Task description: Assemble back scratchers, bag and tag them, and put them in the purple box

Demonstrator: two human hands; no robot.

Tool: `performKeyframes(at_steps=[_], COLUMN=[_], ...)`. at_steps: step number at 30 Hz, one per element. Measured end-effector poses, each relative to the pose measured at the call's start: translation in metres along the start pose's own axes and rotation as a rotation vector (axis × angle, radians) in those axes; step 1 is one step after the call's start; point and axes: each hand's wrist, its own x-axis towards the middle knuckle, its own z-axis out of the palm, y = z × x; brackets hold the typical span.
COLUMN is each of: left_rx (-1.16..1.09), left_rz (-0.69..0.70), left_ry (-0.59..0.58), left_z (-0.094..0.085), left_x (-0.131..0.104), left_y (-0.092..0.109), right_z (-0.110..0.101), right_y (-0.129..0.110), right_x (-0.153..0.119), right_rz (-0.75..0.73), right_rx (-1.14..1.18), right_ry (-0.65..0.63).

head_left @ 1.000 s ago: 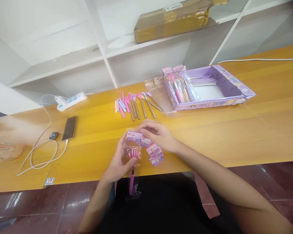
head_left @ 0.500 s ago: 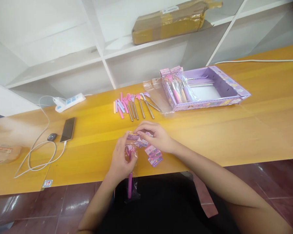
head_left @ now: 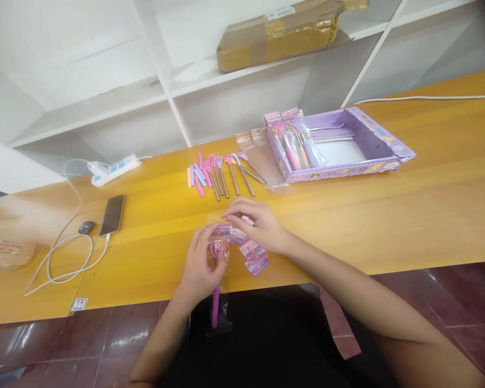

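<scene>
A pink hand-shaped back scratcher lies in a clear plastic bag, its handle hanging past the table's front edge. My left hand is closed around it near the claw end, thumb pressing through the plastic. My right hand is curled above the bag's top, fingertips pinched at the clear flap. Just below the flap, a purple printed card shows at the bag's upper end. Several loose pink-purple cards are spread beneath and beside my right hand.
Unbagged back scratchers and coloured handle sleeves lie farther back. A purple display box holds bagged scratchers; empty clear bags lie beside it. Leftward are a phone, cable, mouse and power strip.
The bag's top and purple card have flattened down toward the table, with the clear flap now showing above. My hands have barely shifted.
</scene>
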Motion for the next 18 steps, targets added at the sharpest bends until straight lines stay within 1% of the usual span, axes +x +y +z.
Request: performKeyframes(at_steps=[5,10,15,18], left_rx=[0.014,0.030,0.039,0.078], left_rz=[-0.005,-0.019,0.006,0.023], left_ry=[-0.032,-0.061,-0.028,0.021], left_z=[-0.0015,-0.0017,0.0021,0.0080], left_x=[0.0018,0.0011,-0.0042,-0.0068], left_y=[0.0024,-0.0001,-0.0038,-0.0057], right_z=[0.0012,0.0035,0.0033,0.0040], right_y=[0.0012,0.0012,0.0008,0.0018], right_x=[-0.0007,-0.0025,-0.0028,-0.0034], right_rz=[-0.008,-0.036,-0.008,-0.004], right_rx=[-0.037,-0.062,-0.099,-0.105], right_ry=[-0.007,0.002,0.067,0.079])
